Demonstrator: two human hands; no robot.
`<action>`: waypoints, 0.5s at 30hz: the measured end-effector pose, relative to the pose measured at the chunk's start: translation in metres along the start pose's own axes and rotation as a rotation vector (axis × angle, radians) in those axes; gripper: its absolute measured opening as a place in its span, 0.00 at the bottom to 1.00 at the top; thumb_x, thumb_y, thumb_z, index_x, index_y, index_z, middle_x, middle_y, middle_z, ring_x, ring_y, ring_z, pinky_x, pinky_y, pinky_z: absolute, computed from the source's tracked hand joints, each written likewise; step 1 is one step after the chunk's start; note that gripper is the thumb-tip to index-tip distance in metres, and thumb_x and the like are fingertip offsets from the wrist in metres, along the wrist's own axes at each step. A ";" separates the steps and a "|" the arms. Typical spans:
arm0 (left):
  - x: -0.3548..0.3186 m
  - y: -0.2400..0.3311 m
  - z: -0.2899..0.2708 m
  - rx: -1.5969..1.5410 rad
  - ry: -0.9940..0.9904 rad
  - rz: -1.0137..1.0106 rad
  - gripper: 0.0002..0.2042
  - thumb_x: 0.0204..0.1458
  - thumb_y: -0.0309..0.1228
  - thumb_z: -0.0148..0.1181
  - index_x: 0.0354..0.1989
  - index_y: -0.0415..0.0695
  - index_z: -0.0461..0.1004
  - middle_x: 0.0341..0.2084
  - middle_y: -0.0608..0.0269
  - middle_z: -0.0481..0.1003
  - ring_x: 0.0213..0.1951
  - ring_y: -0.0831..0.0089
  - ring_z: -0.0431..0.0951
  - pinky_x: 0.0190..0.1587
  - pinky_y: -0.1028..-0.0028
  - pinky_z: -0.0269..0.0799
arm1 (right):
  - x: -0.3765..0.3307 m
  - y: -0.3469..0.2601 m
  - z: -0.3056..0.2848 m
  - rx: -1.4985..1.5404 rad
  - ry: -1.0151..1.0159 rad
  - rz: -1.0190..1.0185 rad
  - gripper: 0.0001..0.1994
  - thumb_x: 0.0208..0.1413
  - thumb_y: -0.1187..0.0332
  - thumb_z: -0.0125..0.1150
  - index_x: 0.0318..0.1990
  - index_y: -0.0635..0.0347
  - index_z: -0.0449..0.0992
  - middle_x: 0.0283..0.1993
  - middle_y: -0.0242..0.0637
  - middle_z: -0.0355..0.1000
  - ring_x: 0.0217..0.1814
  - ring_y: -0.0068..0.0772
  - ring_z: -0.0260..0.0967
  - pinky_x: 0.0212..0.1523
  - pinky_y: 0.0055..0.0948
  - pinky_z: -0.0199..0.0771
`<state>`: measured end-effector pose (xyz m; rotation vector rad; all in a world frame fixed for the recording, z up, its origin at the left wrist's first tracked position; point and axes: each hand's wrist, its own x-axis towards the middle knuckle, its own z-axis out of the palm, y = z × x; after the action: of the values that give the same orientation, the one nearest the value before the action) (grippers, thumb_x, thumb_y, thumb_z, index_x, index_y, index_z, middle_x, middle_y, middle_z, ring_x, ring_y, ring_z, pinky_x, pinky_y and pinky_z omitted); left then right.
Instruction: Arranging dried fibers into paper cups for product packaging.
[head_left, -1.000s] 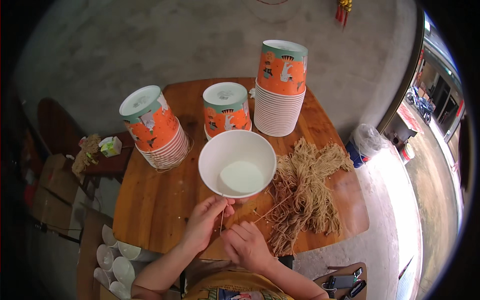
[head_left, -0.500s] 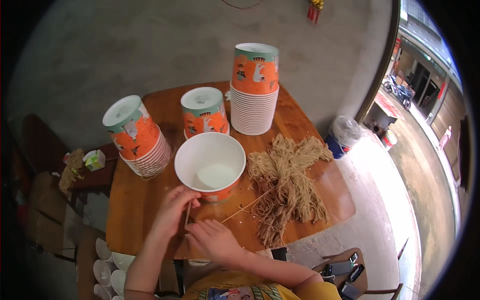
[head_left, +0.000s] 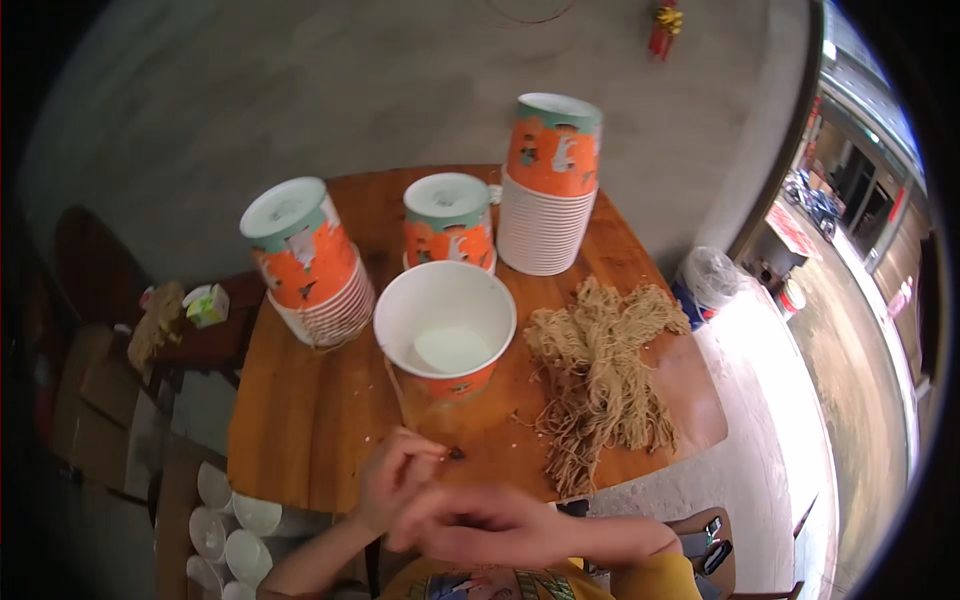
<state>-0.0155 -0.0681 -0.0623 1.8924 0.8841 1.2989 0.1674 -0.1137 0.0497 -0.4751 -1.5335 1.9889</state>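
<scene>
A white-lined paper bucket [head_left: 480, 300] with an orange outside stands mouth up on the wooden table [head_left: 310, 420]. From its left side a thin tan cord [head_left: 398, 390] runs down to my left hand [head_left: 390, 480], whose fingers are pinched together near the table's front edge. Crossing in front of it is my right hand [head_left: 480, 525], its fingers curved but smeared by motion; what it holds, if anything, cannot be made out. To the right of the bucket lies a loose bundle of tan cords [head_left: 610, 380].
Behind the bucket stand upside-down stacks of such buckets: a left stack [head_left: 310, 255], a middle stack [head_left: 448, 225] and a tall right stack [head_left: 550, 190]. White cups or bowls [head_left: 210, 530] sit low at left. A lidded pail [head_left: 705, 285] stands past the table's right edge.
Both hands have drawn back toward me, away from the bucket's rim. My right hand now overlaps the left. The view has shifted, so the table sits farther right.
</scene>
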 end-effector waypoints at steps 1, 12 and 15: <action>0.003 0.012 -0.001 0.128 -0.053 0.207 0.08 0.51 0.23 0.59 0.40 0.40 0.74 0.33 0.58 0.73 0.34 0.66 0.75 0.38 0.71 0.70 | -0.006 -0.009 -0.001 0.019 0.012 -0.113 0.13 0.64 0.64 0.52 0.49 0.64 0.71 0.28 0.27 0.68 0.28 0.14 0.63 0.30 0.17 0.62; 0.090 0.026 0.052 0.718 -0.065 0.425 0.28 0.46 0.27 0.64 0.58 0.37 0.64 0.41 0.54 0.68 0.44 0.56 0.69 0.50 0.58 0.64 | -0.024 -0.033 0.005 -0.139 -0.082 -0.511 0.26 0.44 0.51 0.74 0.37 0.67 0.73 0.21 0.28 0.65 0.15 0.17 0.58 0.15 0.21 0.55; 0.092 0.011 0.045 0.762 -0.118 0.413 0.19 0.48 0.23 0.58 0.52 0.42 0.70 0.32 0.59 0.67 0.39 0.59 0.69 0.46 0.60 0.64 | -0.029 -0.042 0.006 -0.162 0.010 -0.566 0.24 0.44 0.53 0.74 0.34 0.67 0.74 0.20 0.29 0.65 0.15 0.17 0.58 0.15 0.21 0.55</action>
<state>0.0547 -0.0045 -0.0207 2.8343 1.0558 1.1363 0.1956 -0.1300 0.0896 -0.0896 -1.6096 1.4332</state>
